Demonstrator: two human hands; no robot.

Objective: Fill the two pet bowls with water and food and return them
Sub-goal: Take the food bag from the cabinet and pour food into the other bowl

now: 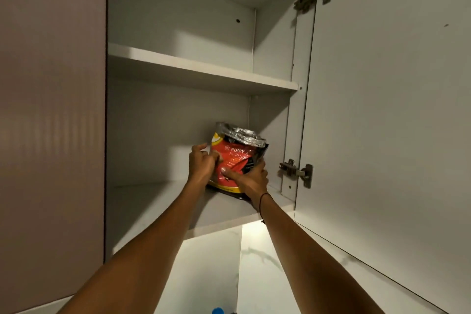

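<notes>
A person reaches up with both arms into an open wall cupboard (178, 33), where a red and black bag of puppy food (238, 160) sits on the lower shelf (153, 201), towards its right side. The left hand (202, 164) is curled against the bag's left edge, fingers bent onto the packaging; the right hand (251, 180) wraps the bag's lower right corner, thumb laid across the printed front. The bag's top is rolled down, showing its silver lining, and the words "PUPPY NUTRITION" read across the front. A thin dark cord (262, 205) circles the right wrist. The upper shelf (198, 69) holds nothing that can be seen from below. The cupboard door (387, 84) stands swung open to the right on two metal hinges (297, 172). A small blue object (218, 310) shows at the bottom edge, too cropped to identify; neither pet bowl is in view
</notes>
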